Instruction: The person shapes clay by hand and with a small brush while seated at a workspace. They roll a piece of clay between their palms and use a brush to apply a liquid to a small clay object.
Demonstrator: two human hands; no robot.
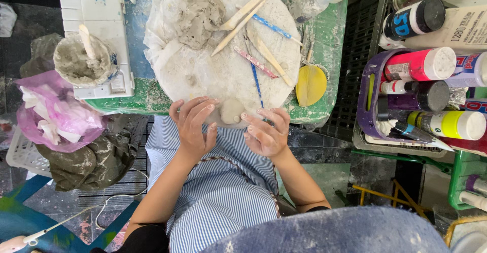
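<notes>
A small rounded lump of grey clay (232,111) sits at the near edge of a round white board (203,75). My left hand (194,126) rests with fingers spread just left of the lump, fingertips touching it. My right hand (266,131) is on the lump's right side, fingers curled toward it. Neither hand closes around it. A bigger mass of grey clay (199,17) lies at the board's far side. Wooden modelling tools (248,7) and thin blue and pink tools (256,63) lie across the board's right half.
A clay-smeared cup (83,60) with a stick stands on a white box (99,9) at left. A yellow sponge (310,84) lies right of the board. Paint bottles (421,64) fill crates at right. A pink plastic bag (56,113) sits lower left.
</notes>
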